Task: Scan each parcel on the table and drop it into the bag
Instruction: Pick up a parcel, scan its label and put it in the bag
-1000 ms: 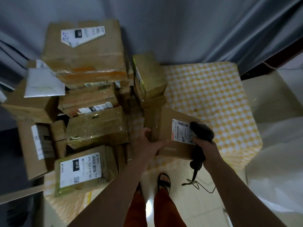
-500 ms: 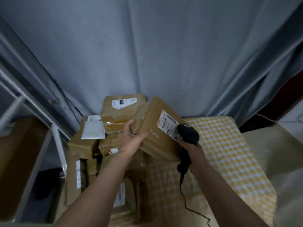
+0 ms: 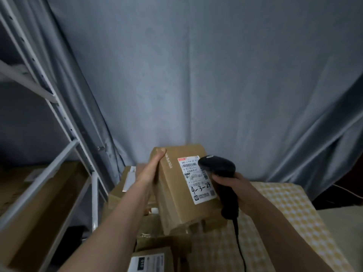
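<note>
Item: parcel (image 3: 176, 185), raised off the worktop (image 3: 284, 209), left hand (image 3: 155, 163) fingers gripping its far edge. Right hand (image 3: 233, 185) fingers wrapped round scanner (image 3: 218, 167), head at label (image 3: 196, 179). Risk: one-handed hold slipping; barcode partly covered, misread likely.

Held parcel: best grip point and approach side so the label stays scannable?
Judging by its pose, take the parcel by its narrow left edge, coming from the left, as the left hand does now. The label sits on the broad face, toward the right, where the scanner in the right hand points.
</note>
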`<state>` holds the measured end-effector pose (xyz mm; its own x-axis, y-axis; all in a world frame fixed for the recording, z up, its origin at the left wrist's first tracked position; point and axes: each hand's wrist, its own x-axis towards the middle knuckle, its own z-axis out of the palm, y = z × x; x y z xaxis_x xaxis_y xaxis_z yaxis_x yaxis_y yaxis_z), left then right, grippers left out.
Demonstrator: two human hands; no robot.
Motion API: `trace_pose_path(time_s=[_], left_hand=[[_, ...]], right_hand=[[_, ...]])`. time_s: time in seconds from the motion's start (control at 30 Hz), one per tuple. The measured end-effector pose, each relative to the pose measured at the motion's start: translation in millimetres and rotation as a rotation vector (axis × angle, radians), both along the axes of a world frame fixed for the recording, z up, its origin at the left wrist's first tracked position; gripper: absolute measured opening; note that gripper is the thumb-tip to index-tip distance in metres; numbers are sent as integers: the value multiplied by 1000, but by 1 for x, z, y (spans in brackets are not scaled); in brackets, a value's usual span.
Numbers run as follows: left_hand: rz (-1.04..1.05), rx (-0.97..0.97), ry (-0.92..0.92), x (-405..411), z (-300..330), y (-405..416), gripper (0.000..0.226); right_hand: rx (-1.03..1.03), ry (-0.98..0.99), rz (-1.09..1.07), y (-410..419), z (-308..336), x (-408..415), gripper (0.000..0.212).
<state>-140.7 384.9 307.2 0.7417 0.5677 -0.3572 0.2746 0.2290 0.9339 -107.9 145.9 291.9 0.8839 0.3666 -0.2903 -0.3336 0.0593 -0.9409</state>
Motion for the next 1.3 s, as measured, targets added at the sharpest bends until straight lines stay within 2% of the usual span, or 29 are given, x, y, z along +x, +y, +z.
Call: trace_pose_path(time_s=[0.1,0.13,0.23,0.3,0.47,0.63,0.8,0.93,1.1,1.3], left_hand=[[-4,-94,49,-4,-3,-6,105],[-42,-108,69,-5,-5,-7,97],[-179,-157,121,-12,-4,-9,46],[-295,-162,161,-12,-7,-10,38],[-424,-125,130,-16,-18,-11,66],[-530,-130,165,-20,-25,-9,76],[-404,-118,-34,-6,-17,1,110],[-300,-46,-137,2,-10,13,102],[-288,27,-171,4,-10,22,119],[-304,23,-189,8,-14,26,133]], right_hand=[[3,-12,29,5,-6,-3,27],[0,-15,35,7,-9,-5,27],[-31,7,39,11,-16,-8,32],[-48,4,37,14,-17,-7,32],[-91,-71,13,12,-2,-1,26],[-194,-179,38,9,15,-1,15],[-281,-278,31,15,32,-1,12],[-249,-358,15,20,41,-7,14],[-233,-348,79,28,34,-16,4],[-293,-357,91,31,35,-18,23]])
